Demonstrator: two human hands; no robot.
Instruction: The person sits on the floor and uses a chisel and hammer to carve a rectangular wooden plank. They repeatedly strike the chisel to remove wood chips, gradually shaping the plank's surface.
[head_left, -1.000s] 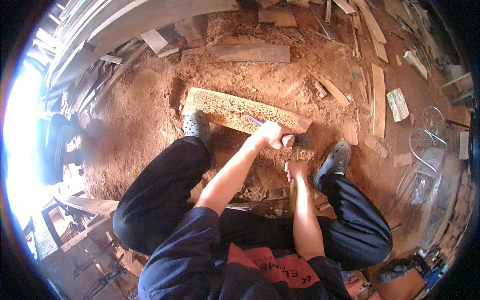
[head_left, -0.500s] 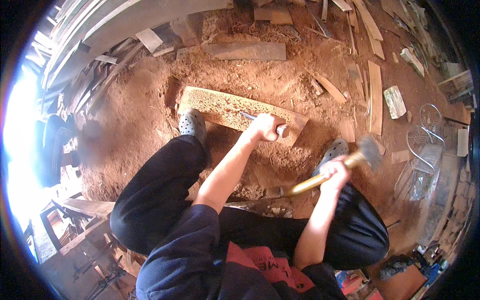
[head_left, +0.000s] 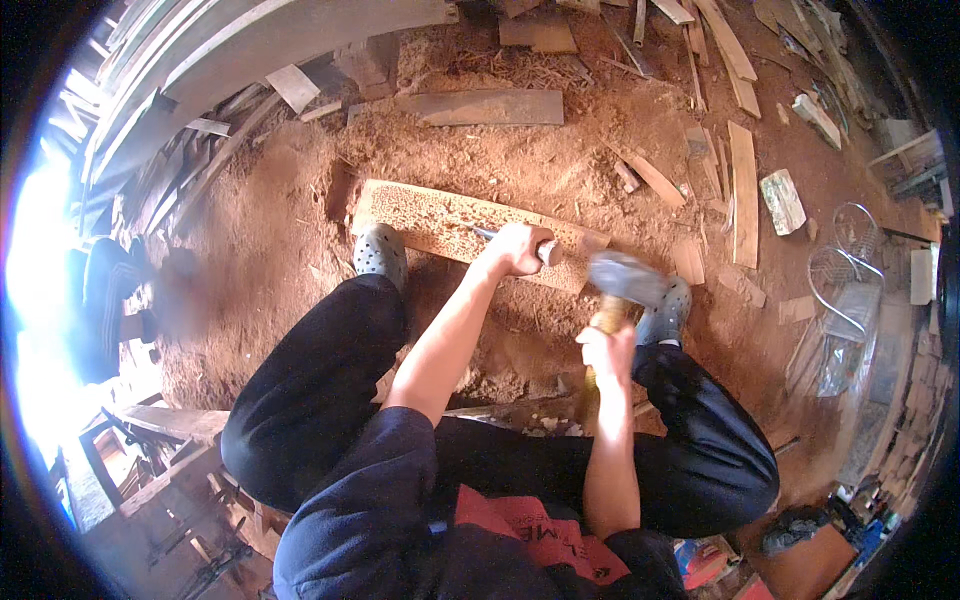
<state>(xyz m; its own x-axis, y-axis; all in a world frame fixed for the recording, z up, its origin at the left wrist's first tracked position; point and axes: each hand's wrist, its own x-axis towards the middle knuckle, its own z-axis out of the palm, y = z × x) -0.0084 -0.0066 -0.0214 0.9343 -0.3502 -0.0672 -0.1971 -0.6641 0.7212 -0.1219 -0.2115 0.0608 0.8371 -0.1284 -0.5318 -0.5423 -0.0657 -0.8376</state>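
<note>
A wooden plank [head_left: 420, 212], its top covered in carved marks, lies on the sandy ground between my feet. My left hand [head_left: 515, 250] is wrapped round the handle of a chisel [head_left: 484, 232], whose dark blade points left onto the carved face. The handle's pale butt [head_left: 549, 252] sticks out on the right of my fist. My right hand [head_left: 607, 352] grips the yellow handle of a hammer [head_left: 628, 279]. The hammer's grey head is slightly blurred and sits right of the chisel butt, apart from it. My left shoe [head_left: 380, 255] is against the plank's near edge.
Another board [head_left: 480, 107] lies beyond the plank. Loose strips [head_left: 743, 195] and a pale block [head_left: 782, 202] are scattered on the right, near a wire rack [head_left: 845, 270]. My right shoe [head_left: 665, 310] stands beside the hammer. A wooden frame [head_left: 150, 460] is at lower left.
My right hand has swung the hammer leftward, bringing its head from the far side of my right shoe to near the chisel butt. My left hand stays on the chisel.
</note>
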